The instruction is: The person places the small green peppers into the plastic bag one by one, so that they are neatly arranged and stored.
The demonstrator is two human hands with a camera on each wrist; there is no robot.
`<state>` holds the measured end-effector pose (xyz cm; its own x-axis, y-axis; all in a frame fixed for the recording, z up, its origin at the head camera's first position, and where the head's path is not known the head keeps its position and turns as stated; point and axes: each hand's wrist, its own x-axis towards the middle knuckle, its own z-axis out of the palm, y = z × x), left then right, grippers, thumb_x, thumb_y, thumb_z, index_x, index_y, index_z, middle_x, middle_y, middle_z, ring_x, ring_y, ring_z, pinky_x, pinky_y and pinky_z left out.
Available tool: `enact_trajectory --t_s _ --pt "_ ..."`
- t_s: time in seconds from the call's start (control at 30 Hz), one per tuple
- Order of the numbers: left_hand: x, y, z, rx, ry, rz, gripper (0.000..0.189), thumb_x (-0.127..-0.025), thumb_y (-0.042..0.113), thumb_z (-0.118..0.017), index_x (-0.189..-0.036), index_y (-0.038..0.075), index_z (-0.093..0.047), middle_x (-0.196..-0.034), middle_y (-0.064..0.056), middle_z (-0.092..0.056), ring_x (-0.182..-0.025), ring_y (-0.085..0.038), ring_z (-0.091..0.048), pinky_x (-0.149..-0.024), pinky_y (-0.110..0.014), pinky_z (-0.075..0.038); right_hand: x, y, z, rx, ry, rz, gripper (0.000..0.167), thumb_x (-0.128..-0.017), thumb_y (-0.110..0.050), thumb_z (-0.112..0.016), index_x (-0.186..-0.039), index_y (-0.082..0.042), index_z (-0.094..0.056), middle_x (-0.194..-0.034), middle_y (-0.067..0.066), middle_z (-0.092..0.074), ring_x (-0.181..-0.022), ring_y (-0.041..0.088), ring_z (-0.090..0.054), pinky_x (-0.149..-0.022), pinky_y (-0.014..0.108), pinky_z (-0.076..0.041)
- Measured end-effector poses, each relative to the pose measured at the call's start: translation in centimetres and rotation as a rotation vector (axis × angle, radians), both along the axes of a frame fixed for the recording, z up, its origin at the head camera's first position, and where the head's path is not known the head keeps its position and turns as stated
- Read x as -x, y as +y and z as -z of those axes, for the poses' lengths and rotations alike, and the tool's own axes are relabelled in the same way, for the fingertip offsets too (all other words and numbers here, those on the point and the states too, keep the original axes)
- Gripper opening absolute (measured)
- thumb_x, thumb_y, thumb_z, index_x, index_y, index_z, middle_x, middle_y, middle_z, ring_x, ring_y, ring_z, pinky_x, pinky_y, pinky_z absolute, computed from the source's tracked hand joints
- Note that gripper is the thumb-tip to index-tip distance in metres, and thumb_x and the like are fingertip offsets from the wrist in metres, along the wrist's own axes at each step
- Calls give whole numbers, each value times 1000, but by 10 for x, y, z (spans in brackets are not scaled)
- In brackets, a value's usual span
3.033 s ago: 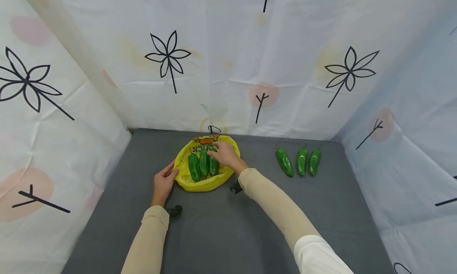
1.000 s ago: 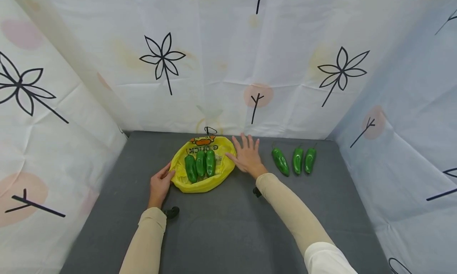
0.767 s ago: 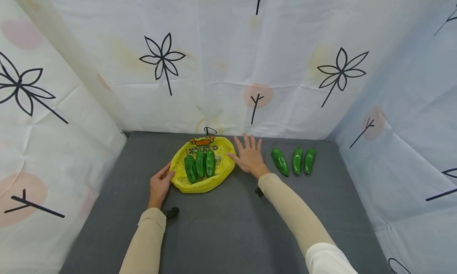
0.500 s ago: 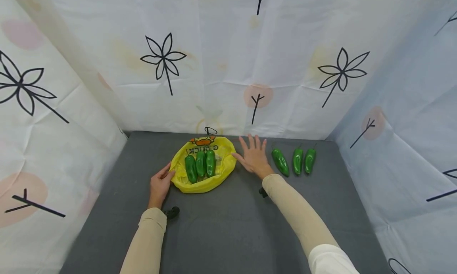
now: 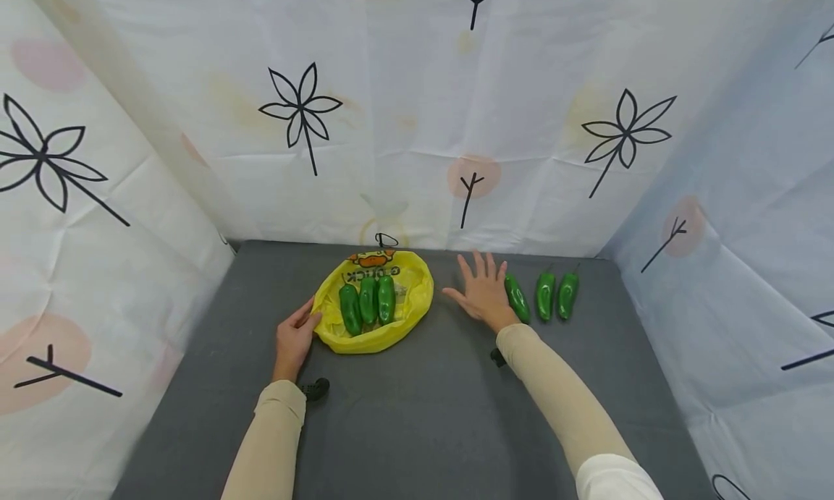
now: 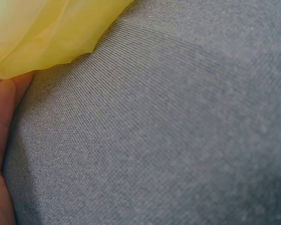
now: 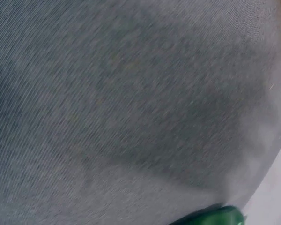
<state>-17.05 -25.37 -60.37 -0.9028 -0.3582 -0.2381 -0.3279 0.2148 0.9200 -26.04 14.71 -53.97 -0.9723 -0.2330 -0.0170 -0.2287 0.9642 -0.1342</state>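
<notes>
A yellow plastic bag (image 5: 404, 326), its mouth rolled open into a bowl shape, sits on the grey table at left of centre. Three glossy green peppers (image 5: 368, 301) lie side by side in it. My left hand (image 5: 295, 339) pinches the bag's left rim; in the left wrist view its fingers (image 6: 3, 108) partly disappear behind the yellow plastic (image 6: 51, 37). With fingers spread, my right hand (image 5: 485, 296) hovers between the bag and three more peppers. It partly covers the nearest loose pepper (image 5: 517, 299), whose end (image 7: 220, 216) shows in the right wrist view.
The other two loose peppers, one at the middle (image 5: 544, 296) and one at the right (image 5: 568, 296), lie on the grey tabletop (image 5: 417, 428). White printed cloth walls (image 5: 404, 124) enclose the table at the back and both sides.
My right hand has left the peppers in the bag and moved right, fingers spreading, to beside the loose peppers. My left hand has stayed at the bag's rim.
</notes>
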Motion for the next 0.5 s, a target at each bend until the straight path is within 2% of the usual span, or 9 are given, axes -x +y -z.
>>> enact_trajectory --t_s 0.33,0.5 --pt "-1 0 -2 -2 -10 9 50 -98 44 -66 -147 35 -56 -145 -7 -63 -114 -14 -61 -75 -10 -50 -3 25 3 1 -52 27 90 -98 -67 -51 -166 -18 -19 -171 22 -9 -157 48 -5 -121 74 -3" --pt "0 0 -2 -9 -12 2 49 -99 41 -66 -146 35 -56 -143 -7 -64 -107 -7 -61 -74 -10 -50 -2 35 7 -3 -45 51 91 -97 -65 -54 -165 -16 -18 -170 24 -10 -156 50 -7 -121 74 -3"
